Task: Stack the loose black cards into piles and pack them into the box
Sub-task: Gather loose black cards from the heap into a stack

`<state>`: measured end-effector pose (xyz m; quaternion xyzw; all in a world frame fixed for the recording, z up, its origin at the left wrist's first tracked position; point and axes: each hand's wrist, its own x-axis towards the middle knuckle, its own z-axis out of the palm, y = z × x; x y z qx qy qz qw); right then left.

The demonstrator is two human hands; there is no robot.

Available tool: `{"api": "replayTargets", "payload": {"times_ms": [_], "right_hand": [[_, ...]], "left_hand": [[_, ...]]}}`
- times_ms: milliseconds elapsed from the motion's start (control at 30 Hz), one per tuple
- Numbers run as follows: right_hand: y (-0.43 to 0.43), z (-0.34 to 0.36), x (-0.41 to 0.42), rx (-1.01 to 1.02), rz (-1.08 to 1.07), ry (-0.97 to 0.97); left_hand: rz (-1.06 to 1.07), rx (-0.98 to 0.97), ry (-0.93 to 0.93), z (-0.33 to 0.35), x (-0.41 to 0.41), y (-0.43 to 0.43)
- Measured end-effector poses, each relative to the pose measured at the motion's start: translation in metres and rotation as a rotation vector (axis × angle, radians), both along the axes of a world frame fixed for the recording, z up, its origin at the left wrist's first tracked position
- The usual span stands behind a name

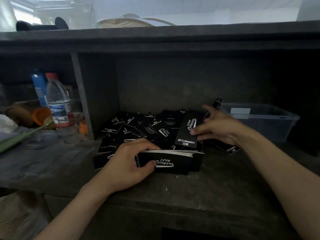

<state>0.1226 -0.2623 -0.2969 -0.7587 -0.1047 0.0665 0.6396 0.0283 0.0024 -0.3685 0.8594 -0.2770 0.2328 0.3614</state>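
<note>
Head view: the box [181,163], black with "Club Camping" on its front, stands on the tabletop [225,184] just in front of the person. White card edges show along its open top, and its long axis runs left to right. The left hand [126,165] grips its left end, fingers [149,146] curled over the top and thumb on the front face. The right hand [218,130] pinches one card [186,135] by its right long edge, above the heap. The card's long axis runs from near-left to far-right and its "Camping Club" end points toward the person. A second card [217,103] sticks up behind this hand; whether it is held cannot be told. The loose cards [136,125] lie overlapping at all angles behind the box. A clear bin [270,122] sits to the right and a water bottle [58,101] to the left. Judgement: the cards are light, thin, stiff and probably slick, so piles may slide. They are best pinched across the short edges, then squared on the tabletop.
</note>
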Motion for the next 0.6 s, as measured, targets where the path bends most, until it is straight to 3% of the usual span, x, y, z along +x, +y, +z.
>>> {"api": "replayTargets", "payload": {"times_ms": [233,400,600], "right_hand": [[0.008,-0.001,-0.004,0.036,0.161,-0.003],[0.008,-0.001,0.000,0.045,0.099,-0.074],[-0.010,0.004,-0.005,-0.324,0.465,0.016]], "left_hand": [[0.058,-0.003,0.031,-0.002,0.001,0.001],[0.083,-0.010,-0.010,-0.003,0.003,0.000],[0.133,-0.047,-0.054,-0.005,0.008,0.004]]}}
